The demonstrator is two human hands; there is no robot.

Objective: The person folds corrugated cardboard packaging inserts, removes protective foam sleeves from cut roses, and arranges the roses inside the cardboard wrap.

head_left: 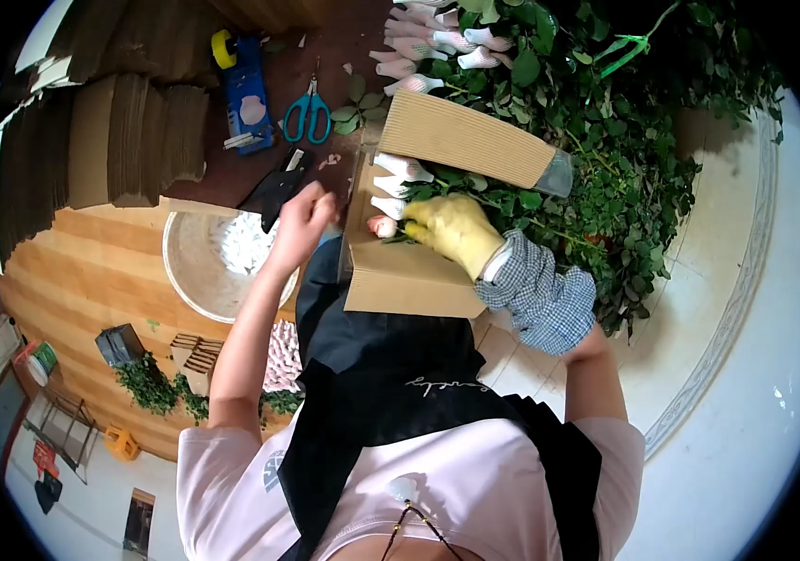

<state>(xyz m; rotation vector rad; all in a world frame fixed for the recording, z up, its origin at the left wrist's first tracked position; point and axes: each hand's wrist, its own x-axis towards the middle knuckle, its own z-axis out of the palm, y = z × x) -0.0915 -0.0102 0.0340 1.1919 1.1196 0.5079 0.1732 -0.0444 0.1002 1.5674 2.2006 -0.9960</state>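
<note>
My left hand (302, 224) is bare and curled closed, beside a black stapler-like tool (280, 187) on the dark table. Whatever its fingers may hold is hidden. My right hand (456, 232) wears a yellow glove and a checkered sleeve cover. Its fingers close around the stem just behind a pale pink rose (381, 226), over an opened cardboard wrap (409, 280). In that wrap lie roses in white foam sleeves (389, 207), their leafy stems pointing right. A corrugated cardboard flap (465, 138) stands beyond them, with clear plastic at its right end.
Teal-handled scissors (307, 114) and a blue tape dispenser (248, 98) lie at the back left. Stacked cardboard sheets (110, 140) are at far left. Below the table edge sits a round tub (185, 280) with white pieces. More sleeved roses (409, 49) and leafy stems (624, 168) fill the back right.
</note>
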